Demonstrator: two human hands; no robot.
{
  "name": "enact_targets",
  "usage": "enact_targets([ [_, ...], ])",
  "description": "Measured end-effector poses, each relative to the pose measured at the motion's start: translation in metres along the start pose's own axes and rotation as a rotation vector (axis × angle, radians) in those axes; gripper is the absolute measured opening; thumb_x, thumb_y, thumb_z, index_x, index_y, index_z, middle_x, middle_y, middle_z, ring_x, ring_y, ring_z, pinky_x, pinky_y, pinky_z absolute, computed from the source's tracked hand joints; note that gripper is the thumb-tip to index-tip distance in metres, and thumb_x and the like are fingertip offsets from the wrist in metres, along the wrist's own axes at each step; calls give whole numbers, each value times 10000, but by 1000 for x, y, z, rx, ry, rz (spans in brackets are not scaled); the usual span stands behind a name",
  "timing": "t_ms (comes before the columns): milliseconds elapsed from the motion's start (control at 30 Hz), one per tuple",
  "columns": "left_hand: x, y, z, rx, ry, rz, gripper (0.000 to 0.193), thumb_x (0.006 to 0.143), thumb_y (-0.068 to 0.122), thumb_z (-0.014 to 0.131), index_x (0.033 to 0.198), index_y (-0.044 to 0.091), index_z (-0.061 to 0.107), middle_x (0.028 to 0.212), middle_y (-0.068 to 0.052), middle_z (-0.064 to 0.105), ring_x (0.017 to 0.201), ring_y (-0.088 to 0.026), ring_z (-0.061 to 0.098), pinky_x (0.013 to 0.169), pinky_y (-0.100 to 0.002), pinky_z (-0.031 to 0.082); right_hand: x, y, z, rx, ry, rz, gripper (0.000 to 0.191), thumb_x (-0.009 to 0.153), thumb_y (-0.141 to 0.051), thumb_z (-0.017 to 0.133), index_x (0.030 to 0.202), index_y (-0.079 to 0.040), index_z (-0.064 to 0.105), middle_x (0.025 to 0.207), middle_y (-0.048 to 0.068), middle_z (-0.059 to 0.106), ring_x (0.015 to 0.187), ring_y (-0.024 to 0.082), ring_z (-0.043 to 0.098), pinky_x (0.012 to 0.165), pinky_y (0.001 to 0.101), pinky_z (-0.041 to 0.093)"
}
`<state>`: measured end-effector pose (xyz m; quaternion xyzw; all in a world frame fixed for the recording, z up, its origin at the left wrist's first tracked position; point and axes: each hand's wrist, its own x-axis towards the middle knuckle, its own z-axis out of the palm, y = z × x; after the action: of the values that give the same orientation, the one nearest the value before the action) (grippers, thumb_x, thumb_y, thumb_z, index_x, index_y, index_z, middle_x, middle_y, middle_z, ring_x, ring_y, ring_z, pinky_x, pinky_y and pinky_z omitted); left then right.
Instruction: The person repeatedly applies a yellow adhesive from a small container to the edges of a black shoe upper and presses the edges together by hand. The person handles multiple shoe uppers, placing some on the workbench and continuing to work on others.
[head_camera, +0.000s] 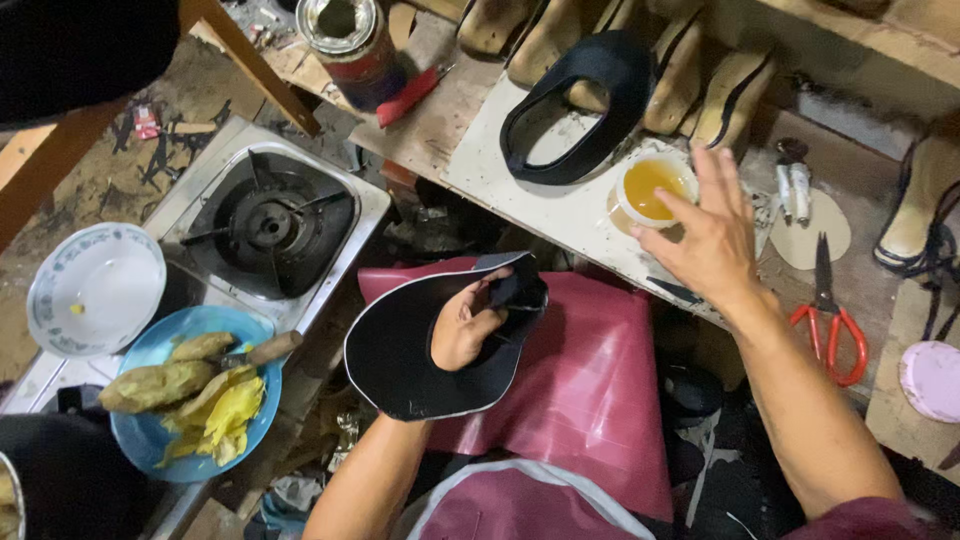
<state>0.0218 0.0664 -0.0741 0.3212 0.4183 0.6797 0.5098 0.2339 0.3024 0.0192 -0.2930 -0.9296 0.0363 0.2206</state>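
- Our left hand (468, 325) is clamped on a black shoe upper (420, 350), gripping it near its folded end above the pink sheet (590, 380) on the lap.
- Our right hand (712, 235) is spread, fingers apart, over the desk (560, 205), with its fingertips touching the rim of a small white cup of amber liquid (655, 187).
- A second black upper (580, 100) lies on the desk just beside the cup.
- Red-handled scissors (828, 320) lie to the right of our right forearm.
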Motion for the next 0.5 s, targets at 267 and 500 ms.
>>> enact_targets([
  [267,9,0,12,96,30,6,446,904,-45,570,1349,-13,561,1231,-66,587,1139,-176,536,1018,-273,415,-49,-66,3,527,-105,-21,260,781,-113,765,1039,-86,776,1618,206,384,1537,412,338,1254,493,292],
  [500,11,7,37,157,-26,219,406,863,-17,565,1266,6,603,1255,-69,568,1187,-179,550,1062,-281,422,-71,-89,30,266,-208,-140,515,633,35,671,1106,-126,796,1610,250,309,1491,495,265,1176,536,290],
])
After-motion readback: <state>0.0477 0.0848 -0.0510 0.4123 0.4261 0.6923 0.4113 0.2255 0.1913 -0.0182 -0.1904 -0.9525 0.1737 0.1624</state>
